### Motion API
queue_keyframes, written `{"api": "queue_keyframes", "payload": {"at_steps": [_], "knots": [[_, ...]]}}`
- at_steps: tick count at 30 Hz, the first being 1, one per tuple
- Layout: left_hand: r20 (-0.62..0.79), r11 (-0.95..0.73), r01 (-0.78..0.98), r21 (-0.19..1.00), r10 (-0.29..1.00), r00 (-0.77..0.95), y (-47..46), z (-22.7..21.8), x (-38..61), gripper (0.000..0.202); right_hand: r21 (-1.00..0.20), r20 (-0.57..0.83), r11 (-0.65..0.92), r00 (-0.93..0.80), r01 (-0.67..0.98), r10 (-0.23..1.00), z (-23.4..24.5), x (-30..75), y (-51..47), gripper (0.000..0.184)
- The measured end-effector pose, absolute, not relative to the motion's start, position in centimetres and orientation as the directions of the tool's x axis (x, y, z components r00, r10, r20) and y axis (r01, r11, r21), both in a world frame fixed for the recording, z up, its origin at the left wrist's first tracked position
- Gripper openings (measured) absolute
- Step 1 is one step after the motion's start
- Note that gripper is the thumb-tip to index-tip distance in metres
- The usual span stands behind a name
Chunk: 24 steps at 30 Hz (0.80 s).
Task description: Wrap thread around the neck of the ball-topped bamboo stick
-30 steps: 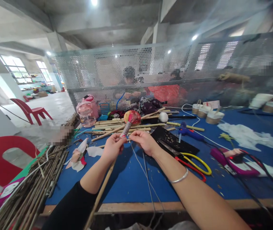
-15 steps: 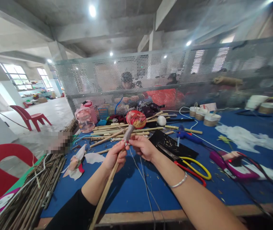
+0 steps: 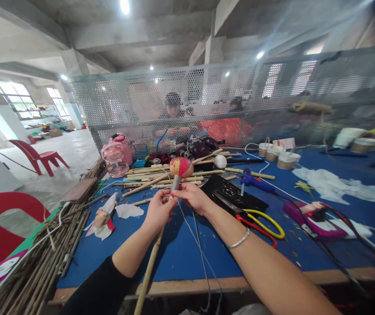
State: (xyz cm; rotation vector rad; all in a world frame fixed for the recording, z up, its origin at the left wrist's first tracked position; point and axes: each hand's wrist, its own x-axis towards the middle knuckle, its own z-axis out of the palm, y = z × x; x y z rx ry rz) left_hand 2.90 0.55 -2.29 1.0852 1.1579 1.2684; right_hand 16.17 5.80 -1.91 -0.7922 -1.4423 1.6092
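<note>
My left hand (image 3: 159,209) is closed around a long bamboo stick (image 3: 148,273) that runs from the table's near edge up to a red and yellow fabric ball (image 3: 181,166) at its top. Just below the ball, my right hand (image 3: 192,197) pinches a thin grey thread (image 3: 201,249) against the stick's wrapped neck. The thread hangs down from my fingers across the blue table (image 3: 181,258) and over its front edge. Both hands are held close together above the table.
Loose bamboo sticks (image 3: 161,175) lie behind the ball, and a bundle of thin canes (image 3: 39,267) lies at the left edge. Yellow and red scissors (image 3: 260,221), a blue glue gun (image 3: 255,180), a pink tool (image 3: 312,216) and white cloth (image 3: 338,186) lie right. People sit behind a perforated screen (image 3: 207,105).
The ball on the stick has turned in my hands, showing a different face. My hands stay together at its neck, shifted slightly, and the view has tilted a little.
</note>
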Motion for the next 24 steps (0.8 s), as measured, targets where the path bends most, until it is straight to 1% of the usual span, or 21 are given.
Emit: {"api": "queue_keyframes", "payload": {"at_steps": [3,5,11,16,21,24], "knots": [[0.0,-0.009,-0.148,0.989,0.998,-0.062,0.9,-2.0,2.4,0.041,-0.993,0.011,-0.045,-0.464,-0.11,0.886,-1.9,16.2,5.9,0.032],[0.008,-0.022,-0.172,0.985,0.997,-0.08,1.1,-1.9,2.0,0.042,-0.992,-0.008,-0.061,-0.44,-0.106,0.898,-1.7,16.4,5.9,0.033],[-0.001,-0.009,-0.25,0.968,0.999,-0.041,1.4,-1.6,1.4,0.046,-0.988,0.096,0.048,-0.347,-0.145,0.933,-1.1,16.4,5.3,0.034],[0.01,-0.012,-0.339,0.941,1.0,-0.008,1.3,-1.3,1.4,0.044,-0.99,0.114,0.081,-0.339,-0.112,0.934,-1.4,16.2,5.4,0.035],[0.019,-0.013,-0.374,0.927,1.0,0.013,1.2,-1.4,1.3,0.043,-0.995,0.073,0.044,-0.357,-0.09,0.931,-1.7,16.3,5.7,0.037],[0.024,0.031,-0.421,0.907,0.992,0.124,0.9,-1.2,1.2,0.04,-0.992,0.031,-0.02,-0.398,-0.124,0.917,-1.7,16.6,5.9,0.037]]}}
